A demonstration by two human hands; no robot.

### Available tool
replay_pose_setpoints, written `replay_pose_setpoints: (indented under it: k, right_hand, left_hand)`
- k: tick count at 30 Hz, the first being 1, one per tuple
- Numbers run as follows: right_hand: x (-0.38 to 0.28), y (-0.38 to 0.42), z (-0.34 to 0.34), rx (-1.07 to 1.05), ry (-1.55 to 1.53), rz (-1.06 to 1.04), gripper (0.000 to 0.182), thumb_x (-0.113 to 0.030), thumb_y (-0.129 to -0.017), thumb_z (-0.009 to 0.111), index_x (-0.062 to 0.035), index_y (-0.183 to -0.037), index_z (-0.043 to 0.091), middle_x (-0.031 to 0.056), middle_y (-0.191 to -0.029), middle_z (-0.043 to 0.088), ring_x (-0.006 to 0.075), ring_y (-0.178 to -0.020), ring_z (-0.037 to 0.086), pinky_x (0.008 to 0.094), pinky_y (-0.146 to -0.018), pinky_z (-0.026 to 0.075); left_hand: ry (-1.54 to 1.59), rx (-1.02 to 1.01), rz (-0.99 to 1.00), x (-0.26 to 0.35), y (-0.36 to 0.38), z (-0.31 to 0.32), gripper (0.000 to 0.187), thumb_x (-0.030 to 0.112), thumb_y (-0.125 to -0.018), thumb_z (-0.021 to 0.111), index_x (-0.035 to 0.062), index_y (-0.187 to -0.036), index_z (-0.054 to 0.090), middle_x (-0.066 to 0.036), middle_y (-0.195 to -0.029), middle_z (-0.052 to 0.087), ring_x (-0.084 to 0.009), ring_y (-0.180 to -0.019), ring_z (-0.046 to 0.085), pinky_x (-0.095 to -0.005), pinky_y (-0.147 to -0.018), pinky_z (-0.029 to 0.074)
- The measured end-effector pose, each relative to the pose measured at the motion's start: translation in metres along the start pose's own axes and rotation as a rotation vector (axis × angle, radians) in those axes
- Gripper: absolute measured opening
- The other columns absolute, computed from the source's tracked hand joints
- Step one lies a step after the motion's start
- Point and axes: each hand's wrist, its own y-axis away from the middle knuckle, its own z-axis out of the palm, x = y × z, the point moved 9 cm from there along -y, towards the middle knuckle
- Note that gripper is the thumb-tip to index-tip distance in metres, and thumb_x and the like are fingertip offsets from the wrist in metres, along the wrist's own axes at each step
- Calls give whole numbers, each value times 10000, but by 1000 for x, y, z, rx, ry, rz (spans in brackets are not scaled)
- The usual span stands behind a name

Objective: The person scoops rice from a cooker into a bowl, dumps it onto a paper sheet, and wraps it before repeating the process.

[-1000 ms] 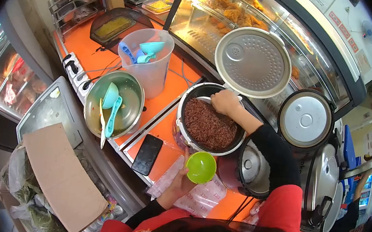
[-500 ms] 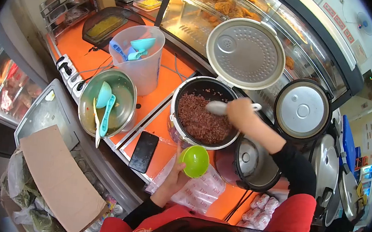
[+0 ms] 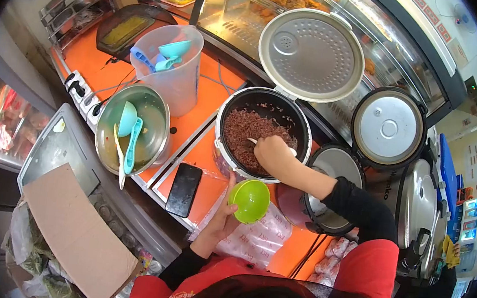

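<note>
My left hand (image 3: 223,216) holds a small lime-green bowl (image 3: 250,201) by its side, just in front of the open rice cooker (image 3: 219,157). The bowl's inside shows no food. Reaching into the cooker, my right hand (image 3: 276,155) grips a white rice paddle (image 3: 292,152), mostly hidden by the fingers. Reddish-brown cooked rice (image 3: 246,128) fills the dark inner pot, heaped toward the left and front. The cooker's round lid (image 3: 312,58) stands raised behind it. Beneath the bowl lies printed plastic wrap (image 3: 258,235) on the orange counter.
A black phone (image 3: 183,190) and a steel bowl (image 3: 161,112) with turquoise ladles stand left. Behind them is a clear pitcher (image 3: 169,92) with scoops. A second open cooker (image 3: 338,165) and wrapped bundles (image 3: 331,258) sit right. A glass food display (image 3: 234,20) borders the back.
My right hand has moved left and toward me, deeper over the rice, with the paddle turned. The green bowl stays in my left hand near the cooker's front. The view has shifted slightly.
</note>
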Motion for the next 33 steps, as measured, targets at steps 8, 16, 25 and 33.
replay_pose_setpoints:
  k: [8,16,25,33]
  right_hand:
    - [41,16,5,-98,-630,104,260,-269,-817,512,-91,-916,673,168,-719,648,346,-709,636,445,-698,501]
    - [50,-8,49,-153,-948,87,307,-276,-808,539,-124,-1043,664,172,-883,663,343,-832,631,420,-767,486]
    - [52,-4,32,-234,-921,-80,319,-294,-803,534,-126,-1041,664,156,-892,668,333,-819,635,405,-767,487]
    - [105,20,78,-234,-1452,353,282,-258,-878,496,-29,-969,633,56,-666,574,112,-593,548,274,-552,439]
  left_hand:
    - [37,6,-37,8,6,-2,1032,322,-745,677,111,-1460,-36,-99,-1428,292,-228,-1305,333,-379,-1066,297]
    - [55,34,25,12,3,-17,813,361,-744,647,128,-1414,249,-142,-1356,387,-327,-1219,436,-545,-971,396]
    - [89,15,62,13,3,-11,698,422,-813,574,84,-1368,318,-121,-1326,446,-291,-1211,455,-505,-997,380]
    - [22,361,224,67,17,-1,543,538,-892,411,121,-1239,436,-77,-1198,523,-214,-1044,538,-408,-859,447]
